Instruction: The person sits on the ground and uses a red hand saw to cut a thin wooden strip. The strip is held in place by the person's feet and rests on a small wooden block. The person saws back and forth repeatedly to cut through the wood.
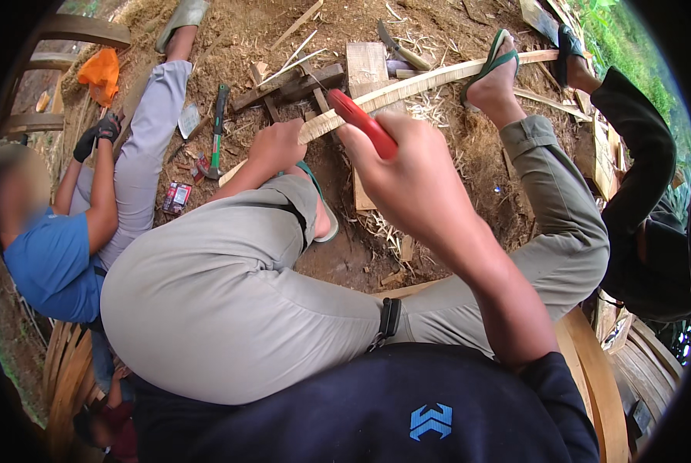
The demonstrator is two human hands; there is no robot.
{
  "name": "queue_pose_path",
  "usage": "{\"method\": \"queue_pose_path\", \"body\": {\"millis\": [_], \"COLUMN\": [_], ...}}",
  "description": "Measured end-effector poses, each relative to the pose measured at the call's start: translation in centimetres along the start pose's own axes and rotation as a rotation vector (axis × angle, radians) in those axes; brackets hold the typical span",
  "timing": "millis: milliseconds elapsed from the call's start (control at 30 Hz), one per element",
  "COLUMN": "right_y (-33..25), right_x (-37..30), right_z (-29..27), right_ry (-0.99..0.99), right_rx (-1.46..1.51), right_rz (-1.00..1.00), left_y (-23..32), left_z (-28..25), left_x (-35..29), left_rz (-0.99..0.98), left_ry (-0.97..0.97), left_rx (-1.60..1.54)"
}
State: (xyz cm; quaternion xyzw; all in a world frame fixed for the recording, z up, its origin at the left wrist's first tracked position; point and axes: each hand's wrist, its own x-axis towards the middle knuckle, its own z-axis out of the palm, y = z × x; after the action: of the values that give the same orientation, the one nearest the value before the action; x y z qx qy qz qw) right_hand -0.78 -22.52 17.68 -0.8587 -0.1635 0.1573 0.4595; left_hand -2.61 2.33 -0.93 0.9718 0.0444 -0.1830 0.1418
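Note:
My left hand [277, 145] grips the near end of a long curved pale wooden strip [430, 80] that runs up to the right, where my foot in a green sandal [493, 68] rests on it. My right hand [407, 166] is closed around the red handle of a cutting tool [361, 121], held against the strip close to my left hand. The tool's blade is mostly hidden behind the strip. I sit with both knees bent, in grey trousers.
A person in a blue shirt [48, 266] sits at the left with gloved hands. A green-handled hammer [217, 127] lies on the dirt. Wood blocks [295, 83], a board [366, 68] and shavings lie ahead. Another person in dark clothes [642, 185] sits at the right. Curved wooden pieces [600, 378] are stacked beside me.

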Motion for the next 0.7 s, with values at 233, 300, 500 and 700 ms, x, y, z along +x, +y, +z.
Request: {"method": "queue_pose_path", "body": {"millis": [233, 300, 500, 700], "right_y": [1.0, 2.4, 6.9, 9.0], "right_x": [0.3, -4.2, -11.2, -16.1], "right_z": [-1.4, -3.6, -4.7, -5.6], "right_ry": [0.082, 0.229, 0.145, 0.104], "right_rx": [0.221, 0.287, 0.361, 0.268], "right_rz": [0.064, 0.148, 0.192, 0.212], "left_y": [-0.1, 2.8, -0.8, 0.3], "left_z": [-0.9, -0.7, 0.5, -0.4], "left_x": [-0.5, 2.4, 0.5, 1.1], "left_rz": [-0.072, 0.081, 0.008, -0.065], "left_ry": [-0.084, -0.074, -0.047, -0.133], "left_rx": [-0.030, -0.065, -0.058, -0.094]}}
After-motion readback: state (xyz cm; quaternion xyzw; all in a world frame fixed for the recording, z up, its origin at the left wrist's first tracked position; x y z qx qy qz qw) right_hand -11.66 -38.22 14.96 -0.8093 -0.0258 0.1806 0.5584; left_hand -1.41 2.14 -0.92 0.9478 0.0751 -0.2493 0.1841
